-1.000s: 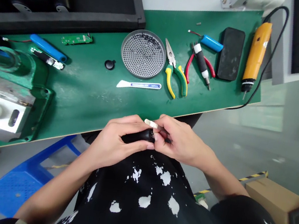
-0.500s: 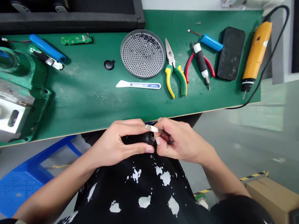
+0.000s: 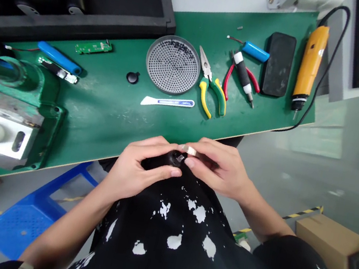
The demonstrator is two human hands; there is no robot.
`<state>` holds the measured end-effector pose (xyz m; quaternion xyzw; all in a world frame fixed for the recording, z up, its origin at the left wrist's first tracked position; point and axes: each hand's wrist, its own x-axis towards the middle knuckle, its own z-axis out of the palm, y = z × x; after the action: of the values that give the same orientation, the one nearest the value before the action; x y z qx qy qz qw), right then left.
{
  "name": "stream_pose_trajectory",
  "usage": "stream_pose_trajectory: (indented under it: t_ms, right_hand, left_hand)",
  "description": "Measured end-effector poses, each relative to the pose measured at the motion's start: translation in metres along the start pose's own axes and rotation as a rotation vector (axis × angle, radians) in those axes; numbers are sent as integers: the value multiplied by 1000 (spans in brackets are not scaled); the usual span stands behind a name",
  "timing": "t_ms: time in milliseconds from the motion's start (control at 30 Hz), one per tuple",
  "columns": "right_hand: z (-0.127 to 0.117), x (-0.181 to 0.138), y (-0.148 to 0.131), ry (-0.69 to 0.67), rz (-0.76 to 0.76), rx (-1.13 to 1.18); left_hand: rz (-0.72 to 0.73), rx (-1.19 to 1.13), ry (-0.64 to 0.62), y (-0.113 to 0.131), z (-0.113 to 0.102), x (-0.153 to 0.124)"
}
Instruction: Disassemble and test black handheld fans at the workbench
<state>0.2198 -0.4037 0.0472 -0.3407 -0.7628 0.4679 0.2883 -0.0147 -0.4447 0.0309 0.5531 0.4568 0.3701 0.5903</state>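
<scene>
Close to my lap, below the bench edge, my left hand [image 3: 139, 164] is closed around a black rounded part [image 3: 175, 158]. Its thumb and fingers grip the part from both sides, and the open end faces right. A small clear or shiny piece [image 3: 180, 158] shows at that opening. My right hand [image 3: 221, 165] meets it from the right, with a thin tool with a white end [image 3: 191, 151] between thumb and fingers. Most of that tool is hidden in the hand, so its kind cannot be told. The right fingertips are at the opening.
On the green bench [image 3: 98, 124] lie a round tray of small black pieces [image 3: 172, 66], long-nose pliers [image 3: 211, 84], red-handled cutters [image 3: 228, 80], a screwdriver [image 3: 245, 79], a white plastic knife [image 3: 167, 102] and a yellow electric screwdriver [image 3: 310, 65]. A green press [image 3: 40, 96] stands left.
My right hand has turned and its fingers have shifted along the tool; the white end now sits nearer the fingertips. The left hand has tilted the black part, showing more of its opening.
</scene>
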Motion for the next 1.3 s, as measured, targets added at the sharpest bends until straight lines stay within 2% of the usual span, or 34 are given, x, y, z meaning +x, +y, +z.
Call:
stream_pose_trajectory:
  t_ms: [167,300,567,767,1000,1167,1300]
  right_hand:
    - [4,3,2,48,-38,66]
    - [6,2,2,43,-61,21]
    - [13,0,1,69,-73,1]
    - [6,0,-7,-9,8,42]
    - [-5,1,-24,-112,249,120]
    - [-3,2,-31,-79,329,125]
    - [-2,0,-38,-46,395,136]
  left_hand:
    - [-26,45,0,4,0,2]
    - [-38,73,3,5,0,1]
    - [15,-16,-7,3,3,2]
    - [35,-56,-38,1,2,2]
    - [43,-72,-47,2,2,4]
    - [51,-10,-12,5,5,5]
    - [74,114,87,8,4,7]
